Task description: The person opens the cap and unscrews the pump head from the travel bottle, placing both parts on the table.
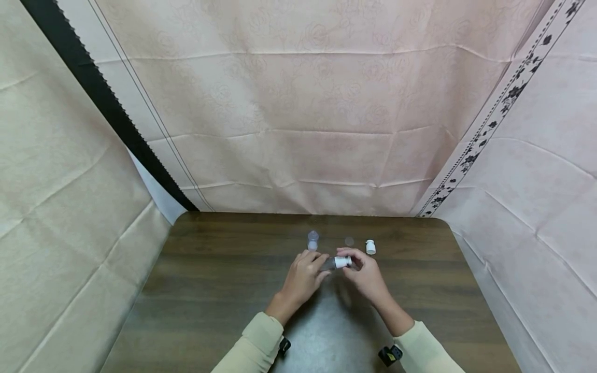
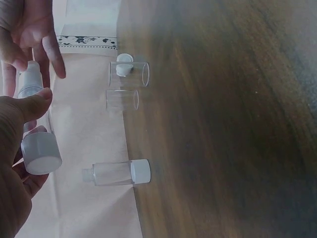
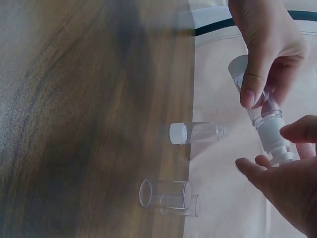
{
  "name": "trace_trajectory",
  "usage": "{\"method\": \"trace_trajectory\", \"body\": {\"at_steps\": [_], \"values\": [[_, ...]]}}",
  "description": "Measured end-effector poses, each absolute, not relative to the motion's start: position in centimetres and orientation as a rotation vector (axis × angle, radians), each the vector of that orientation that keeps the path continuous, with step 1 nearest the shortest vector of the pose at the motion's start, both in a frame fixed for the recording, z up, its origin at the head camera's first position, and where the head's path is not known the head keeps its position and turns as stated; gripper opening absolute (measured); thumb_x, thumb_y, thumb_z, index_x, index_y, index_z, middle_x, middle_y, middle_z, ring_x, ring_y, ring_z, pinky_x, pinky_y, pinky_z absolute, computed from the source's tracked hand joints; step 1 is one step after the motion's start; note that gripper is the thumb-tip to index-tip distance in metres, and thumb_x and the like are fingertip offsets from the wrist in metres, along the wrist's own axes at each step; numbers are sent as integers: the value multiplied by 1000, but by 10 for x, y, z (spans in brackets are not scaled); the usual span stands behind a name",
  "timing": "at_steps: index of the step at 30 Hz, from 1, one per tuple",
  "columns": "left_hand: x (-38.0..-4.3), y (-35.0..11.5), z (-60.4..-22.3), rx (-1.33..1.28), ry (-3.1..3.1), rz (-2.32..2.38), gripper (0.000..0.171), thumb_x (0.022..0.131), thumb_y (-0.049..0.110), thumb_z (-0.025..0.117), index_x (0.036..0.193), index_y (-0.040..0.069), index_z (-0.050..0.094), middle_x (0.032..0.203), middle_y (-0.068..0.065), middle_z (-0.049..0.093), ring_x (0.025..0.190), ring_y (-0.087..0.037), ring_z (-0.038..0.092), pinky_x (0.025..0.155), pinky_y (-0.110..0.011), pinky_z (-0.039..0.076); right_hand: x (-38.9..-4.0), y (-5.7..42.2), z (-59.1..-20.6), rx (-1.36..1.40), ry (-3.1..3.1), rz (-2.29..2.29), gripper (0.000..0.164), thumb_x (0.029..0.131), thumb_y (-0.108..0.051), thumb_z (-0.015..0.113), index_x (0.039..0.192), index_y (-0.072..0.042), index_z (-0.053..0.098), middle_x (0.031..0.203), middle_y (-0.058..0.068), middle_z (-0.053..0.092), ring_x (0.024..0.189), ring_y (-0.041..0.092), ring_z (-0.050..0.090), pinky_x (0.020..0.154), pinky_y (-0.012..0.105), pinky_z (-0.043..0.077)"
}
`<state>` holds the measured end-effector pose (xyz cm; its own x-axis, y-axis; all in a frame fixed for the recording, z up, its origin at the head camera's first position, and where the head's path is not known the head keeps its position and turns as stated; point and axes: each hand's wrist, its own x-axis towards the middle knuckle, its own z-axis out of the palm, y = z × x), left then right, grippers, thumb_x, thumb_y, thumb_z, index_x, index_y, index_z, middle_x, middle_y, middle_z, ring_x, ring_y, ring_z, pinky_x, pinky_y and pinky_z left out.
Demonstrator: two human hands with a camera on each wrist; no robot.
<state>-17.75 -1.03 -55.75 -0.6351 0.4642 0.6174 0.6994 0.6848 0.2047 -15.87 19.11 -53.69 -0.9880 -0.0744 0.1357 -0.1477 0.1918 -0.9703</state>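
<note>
A clear pump bottle with a white base [image 2: 41, 154] lies tilted between the two hands above the table. My left hand [image 1: 305, 274] grips its transparent body [image 3: 255, 99], thumb on the near side. At the other end, my right hand [image 1: 366, 277] has its thumb and fingers around the white pump top [image 3: 271, 134]. Beyond the left hand stands a second clear bottle [image 2: 113, 174] with a white base and an open, threaded neck. Behind the right hand are two clear cylindrical caps [image 3: 166, 194] and a separate white pump top [image 1: 370, 247].
All of this is on or over a dark wooden table [image 1: 210, 290]. Pale cloth [image 1: 303, 129] hangs behind the table's far edge and along both sides. The loose parts are close to that far edge.
</note>
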Motion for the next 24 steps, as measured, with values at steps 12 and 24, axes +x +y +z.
{"method": "trace_trajectory", "body": {"at_steps": [12, 24], "values": [[-177, -9, -556, -907, -2354, -502, 38, 83, 27, 89, 114, 10, 76, 104, -3, 73, 94, -17, 65, 74, -30, 52, -162, 195, -530, 53, -2564, 1826, 31, 101, -14, 67, 130, -3, 67, 136, 18, 66, 132, 35, 60, 106, 45, 51], [-177, -6, -556, -919, -2306, -412, 35, 84, 28, 88, 113, 11, 77, 102, -2, 73, 90, -15, 66, 70, -28, 50, -167, 200, -521, -113, -2793, 1805, 38, 106, -34, 60, 121, -1, 70, 107, 17, 73, 87, 24, 73, 75, 39, 62]]}}
